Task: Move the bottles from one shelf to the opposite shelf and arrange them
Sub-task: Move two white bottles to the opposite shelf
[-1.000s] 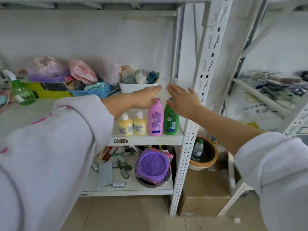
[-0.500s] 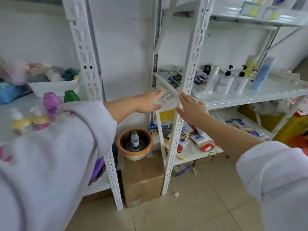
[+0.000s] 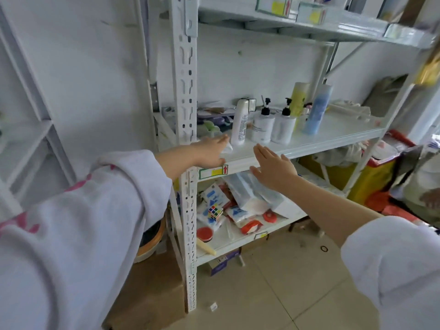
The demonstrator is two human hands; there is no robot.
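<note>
On the white middle shelf (image 3: 333, 136) of the right-hand rack stand several bottles: a tall white bottle (image 3: 239, 122), two white pump bottles (image 3: 262, 127) (image 3: 283, 128), a yellow bottle (image 3: 298, 98) behind them and a blue bottle (image 3: 316, 109). My left hand (image 3: 209, 151) stretches out flat at the shelf's front left corner, just left of the tall white bottle, holding nothing. My right hand (image 3: 273, 166) is open with straight fingers just below the shelf's front edge, also empty.
A slotted white upright (image 3: 187, 91) stands between my arms. The lower shelf (image 3: 238, 241) holds packets, a puzzle cube (image 3: 215, 210) and red lids. A brown box (image 3: 152, 282) sits on the floor; yellow and red bins (image 3: 371, 177) stand at the right. Boxes line the top shelf (image 3: 309, 27).
My view has swung right from the first rack with the pink, green and yellow bottles to the opposite rack. Both empty hands have travelled with it and now reach its middle shelf.
</note>
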